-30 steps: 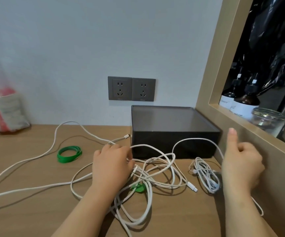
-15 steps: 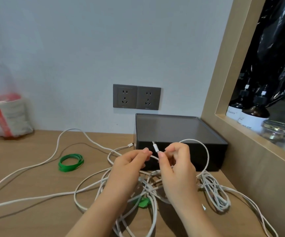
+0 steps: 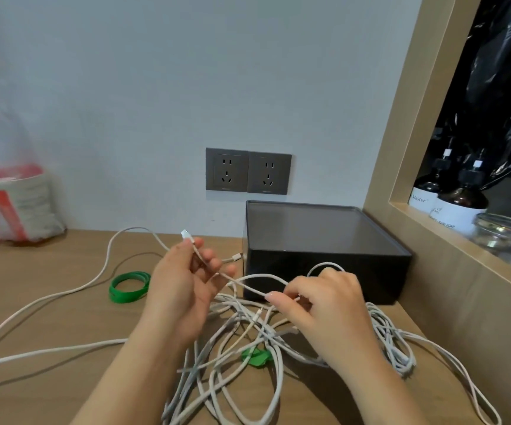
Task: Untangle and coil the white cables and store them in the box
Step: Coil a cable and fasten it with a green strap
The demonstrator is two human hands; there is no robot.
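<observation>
Nearest to me, the white cables lie in a loose tangle on the wooden table, between and below my two forearms, with long loops that run out to the left and to the right edge. A green tie lies under the tangle.

Above this heap, my left hand pinches one cable end between thumb and fingers, with the plug pointing up and away from me. My right hand has its fingers pressed together on the same strand, a little lower and to the right. The piece between my hands runs almost level, from upper left to lower right, and from the right hand it curves up in a small loop in front of the box.

So the free end is at my left hand, and the rest of this cable goes down on the right side into the heap. I think the right hand, which is nearer to the knot, must follow the strand and draw it out there.

Further on, a green band lies left of my left hand. The dark box stands just behind my right hand, against the wall, and I see no cable inside it.
</observation>
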